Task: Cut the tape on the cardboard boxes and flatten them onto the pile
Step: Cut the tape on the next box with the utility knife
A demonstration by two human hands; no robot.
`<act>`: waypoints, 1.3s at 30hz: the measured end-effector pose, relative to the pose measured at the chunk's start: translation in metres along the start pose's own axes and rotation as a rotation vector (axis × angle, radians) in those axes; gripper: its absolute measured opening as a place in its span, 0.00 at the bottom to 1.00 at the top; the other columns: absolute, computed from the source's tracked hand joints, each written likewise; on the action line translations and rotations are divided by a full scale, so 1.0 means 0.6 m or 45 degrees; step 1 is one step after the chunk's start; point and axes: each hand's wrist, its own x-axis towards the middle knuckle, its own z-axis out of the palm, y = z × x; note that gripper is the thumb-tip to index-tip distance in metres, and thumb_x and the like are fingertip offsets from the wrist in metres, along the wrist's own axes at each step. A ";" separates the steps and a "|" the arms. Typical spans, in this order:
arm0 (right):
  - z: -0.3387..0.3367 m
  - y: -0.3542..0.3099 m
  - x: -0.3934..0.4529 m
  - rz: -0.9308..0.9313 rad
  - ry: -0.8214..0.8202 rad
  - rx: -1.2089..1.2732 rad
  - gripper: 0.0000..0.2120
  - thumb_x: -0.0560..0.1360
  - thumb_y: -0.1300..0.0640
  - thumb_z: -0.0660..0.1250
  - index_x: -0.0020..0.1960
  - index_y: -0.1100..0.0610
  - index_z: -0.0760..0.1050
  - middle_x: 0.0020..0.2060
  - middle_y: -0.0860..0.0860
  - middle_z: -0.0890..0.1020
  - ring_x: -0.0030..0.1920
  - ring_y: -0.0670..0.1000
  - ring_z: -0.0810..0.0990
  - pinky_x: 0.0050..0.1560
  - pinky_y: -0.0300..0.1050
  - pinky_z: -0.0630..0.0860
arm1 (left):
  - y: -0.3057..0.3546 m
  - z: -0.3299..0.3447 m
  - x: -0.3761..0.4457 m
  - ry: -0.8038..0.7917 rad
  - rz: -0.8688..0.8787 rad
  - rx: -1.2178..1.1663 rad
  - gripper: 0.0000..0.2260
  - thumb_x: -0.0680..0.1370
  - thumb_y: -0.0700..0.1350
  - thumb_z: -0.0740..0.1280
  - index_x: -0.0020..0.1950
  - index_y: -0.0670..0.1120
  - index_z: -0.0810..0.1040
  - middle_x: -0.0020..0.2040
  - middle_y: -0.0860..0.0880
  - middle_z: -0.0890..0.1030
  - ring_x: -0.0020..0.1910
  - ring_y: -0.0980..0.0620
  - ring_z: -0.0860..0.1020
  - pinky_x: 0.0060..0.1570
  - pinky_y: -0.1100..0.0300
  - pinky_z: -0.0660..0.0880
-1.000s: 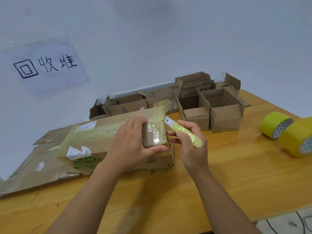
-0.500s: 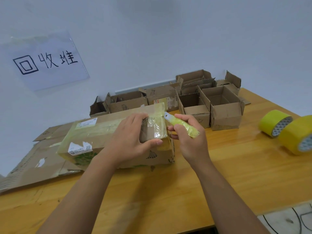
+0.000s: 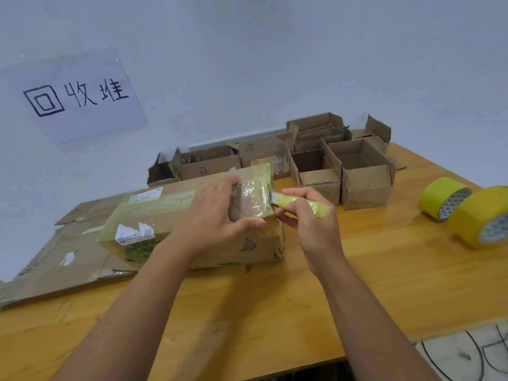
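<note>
Mid-desk, our left hand (image 3: 211, 215) clamps the right end of the taped box (image 3: 170, 215), its long axis running left toward the flattened pile (image 3: 63, 259). Our right hand (image 3: 310, 224) grips the knife (image 3: 299, 203), blade meeting the tape just left.

The one head camera looks forward and down, close over the table (image 3: 384, 270) (wall (image 3: 275, 64) rising behind).

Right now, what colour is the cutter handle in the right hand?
Yellow-green, speckled. The utility knife in the right hand shows best in the head view.
</note>
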 end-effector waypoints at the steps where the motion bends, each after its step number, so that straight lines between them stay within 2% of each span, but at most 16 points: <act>1: -0.003 -0.002 -0.001 -0.002 -0.008 0.008 0.10 0.70 0.57 0.63 0.44 0.52 0.83 0.37 0.49 0.84 0.40 0.50 0.84 0.46 0.44 0.82 | 0.000 -0.001 0.001 0.002 0.001 -0.005 0.41 0.65 0.77 0.60 0.67 0.50 0.66 0.53 0.57 0.70 0.49 0.56 0.69 0.50 0.59 0.66; 5: -0.016 -0.005 -0.005 -0.019 -0.041 0.013 0.11 0.68 0.58 0.62 0.41 0.51 0.84 0.37 0.50 0.84 0.40 0.51 0.83 0.47 0.46 0.82 | 0.001 -0.002 0.007 0.000 0.004 -0.007 0.42 0.64 0.78 0.63 0.67 0.50 0.67 0.54 0.58 0.69 0.51 0.56 0.68 0.52 0.57 0.66; 9: -0.035 -0.008 -0.011 -0.108 -0.090 0.018 0.13 0.68 0.60 0.61 0.41 0.52 0.84 0.35 0.53 0.83 0.38 0.52 0.82 0.46 0.43 0.80 | 0.002 -0.002 0.008 0.017 0.017 0.007 0.44 0.63 0.79 0.61 0.68 0.50 0.67 0.56 0.59 0.68 0.54 0.58 0.66 0.55 0.58 0.63; 12: -0.049 -0.011 -0.008 -0.160 -0.013 0.148 0.14 0.68 0.62 0.60 0.39 0.53 0.84 0.33 0.54 0.82 0.35 0.54 0.82 0.43 0.43 0.79 | 0.001 0.000 0.006 0.038 0.010 0.018 0.45 0.63 0.79 0.59 0.69 0.50 0.66 0.61 0.55 0.72 0.57 0.58 0.64 0.60 0.56 0.64; 14: -0.050 -0.012 -0.004 -0.218 0.067 0.245 0.15 0.71 0.61 0.61 0.44 0.50 0.85 0.37 0.56 0.84 0.39 0.57 0.85 0.45 0.45 0.81 | 0.000 0.001 0.006 0.057 -0.002 0.061 0.45 0.64 0.80 0.58 0.70 0.52 0.66 0.65 0.52 0.73 0.60 0.57 0.66 0.64 0.54 0.60; 15: -0.045 -0.013 -0.003 -0.267 0.074 0.231 0.15 0.75 0.58 0.62 0.50 0.44 0.84 0.40 0.57 0.85 0.43 0.58 0.86 0.48 0.45 0.82 | 0.001 0.003 0.006 0.070 -0.002 0.105 0.44 0.64 0.80 0.57 0.70 0.53 0.66 0.66 0.53 0.73 0.63 0.54 0.67 0.65 0.55 0.59; 17: -0.023 -0.015 -0.001 -0.414 0.002 0.009 0.13 0.81 0.48 0.60 0.62 0.34 0.75 0.48 0.53 0.86 0.52 0.52 0.85 0.54 0.42 0.81 | 0.006 0.007 0.004 0.112 -0.014 0.216 0.42 0.64 0.81 0.55 0.70 0.55 0.65 0.67 0.54 0.73 0.66 0.51 0.68 0.65 0.55 0.58; 19: 0.005 -0.015 0.007 -0.577 -0.116 -0.349 0.14 0.83 0.44 0.57 0.67 0.36 0.70 0.55 0.44 0.84 0.57 0.44 0.82 0.57 0.40 0.79 | 0.011 0.012 0.003 0.182 -0.045 0.304 0.40 0.65 0.81 0.55 0.69 0.57 0.65 0.66 0.54 0.72 0.66 0.50 0.67 0.65 0.52 0.60; 21: 0.029 -0.009 0.017 -0.644 -0.162 -0.656 0.15 0.83 0.46 0.59 0.69 0.43 0.70 0.57 0.40 0.80 0.55 0.41 0.80 0.52 0.39 0.79 | 0.012 0.012 -0.001 0.196 -0.085 0.282 0.39 0.66 0.79 0.55 0.70 0.59 0.64 0.66 0.53 0.69 0.66 0.50 0.66 0.67 0.49 0.61; 23: 0.037 0.003 0.023 -0.647 -0.152 -0.824 0.16 0.83 0.51 0.61 0.70 0.49 0.69 0.56 0.42 0.79 0.52 0.45 0.81 0.47 0.43 0.81 | 0.008 0.011 -0.005 0.075 -0.083 0.109 0.41 0.66 0.77 0.59 0.74 0.60 0.57 0.69 0.53 0.65 0.69 0.51 0.63 0.70 0.48 0.61; 25: 0.035 0.017 0.025 -0.704 -0.117 -0.903 0.16 0.82 0.56 0.63 0.69 0.53 0.70 0.55 0.43 0.78 0.50 0.49 0.82 0.45 0.43 0.80 | -0.010 0.000 -0.012 -0.038 -0.112 -0.031 0.45 0.66 0.78 0.59 0.77 0.61 0.49 0.74 0.53 0.62 0.72 0.52 0.61 0.72 0.48 0.59; 27: 0.025 0.023 0.029 -0.715 -0.086 -0.888 0.15 0.81 0.56 0.64 0.68 0.53 0.70 0.55 0.43 0.79 0.50 0.48 0.81 0.44 0.41 0.78 | -0.046 -0.022 -0.020 0.044 -0.270 0.022 0.43 0.69 0.78 0.55 0.78 0.60 0.50 0.76 0.51 0.63 0.74 0.49 0.61 0.72 0.45 0.60; 30: 0.009 0.029 0.035 -0.686 -0.056 -0.834 0.14 0.80 0.55 0.65 0.65 0.52 0.69 0.57 0.45 0.82 0.51 0.45 0.81 0.45 0.31 0.75 | -0.126 -0.065 -0.044 0.235 -0.749 0.255 0.36 0.75 0.72 0.53 0.79 0.54 0.56 0.76 0.44 0.64 0.75 0.41 0.62 0.72 0.40 0.61; 33: 0.010 0.034 0.037 -0.699 -0.081 -0.760 0.14 0.80 0.56 0.66 0.64 0.52 0.69 0.58 0.45 0.81 0.56 0.35 0.79 0.50 0.25 0.73 | -0.189 -0.092 -0.073 0.148 -1.050 0.171 0.37 0.76 0.70 0.56 0.79 0.51 0.56 0.76 0.43 0.64 0.72 0.39 0.67 0.64 0.41 0.69; 37: 0.036 0.045 0.055 -0.657 0.003 -0.744 0.14 0.81 0.55 0.65 0.64 0.49 0.68 0.59 0.43 0.79 0.55 0.28 0.75 0.49 0.21 0.70 | -0.219 -0.103 -0.094 0.048 -1.075 0.035 0.35 0.76 0.69 0.58 0.79 0.55 0.57 0.75 0.45 0.69 0.70 0.40 0.69 0.62 0.44 0.71; 39: 0.050 0.048 0.066 -0.570 0.126 -0.705 0.15 0.80 0.49 0.63 0.65 0.51 0.67 0.64 0.47 0.78 0.58 0.32 0.75 0.56 0.29 0.74 | -0.219 -0.104 -0.103 0.049 -1.048 0.054 0.32 0.76 0.70 0.56 0.77 0.59 0.59 0.74 0.47 0.70 0.71 0.41 0.69 0.61 0.45 0.71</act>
